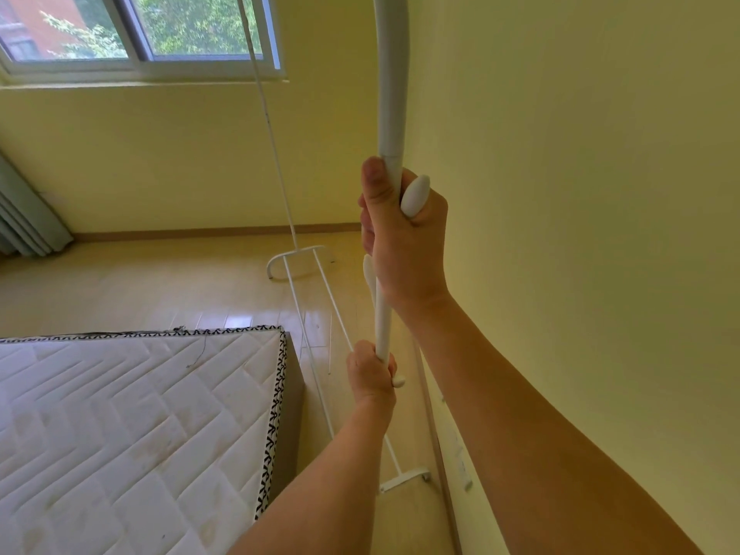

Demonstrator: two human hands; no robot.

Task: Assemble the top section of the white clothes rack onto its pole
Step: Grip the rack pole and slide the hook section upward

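Observation:
The white top section (393,74) of the clothes rack rises out of the frame's top edge, a thick tube. My right hand (404,238) is wrapped around its lower end, where a white oval knob (415,196) sticks out between my fingers. Below it the thinner white pole (382,318) runs down to my left hand (370,374), which grips it just above a small white peg (399,380). The joint between tube and pole is hidden inside my right hand. The far upright (272,146) stands on its curved foot (298,260).
Two thin white floor rails (316,314) link the far foot to the near foot (404,480) along the yellow wall (580,234). A quilted mattress (132,426) lies at lower left, close to the rails. A window (140,30) is at the back.

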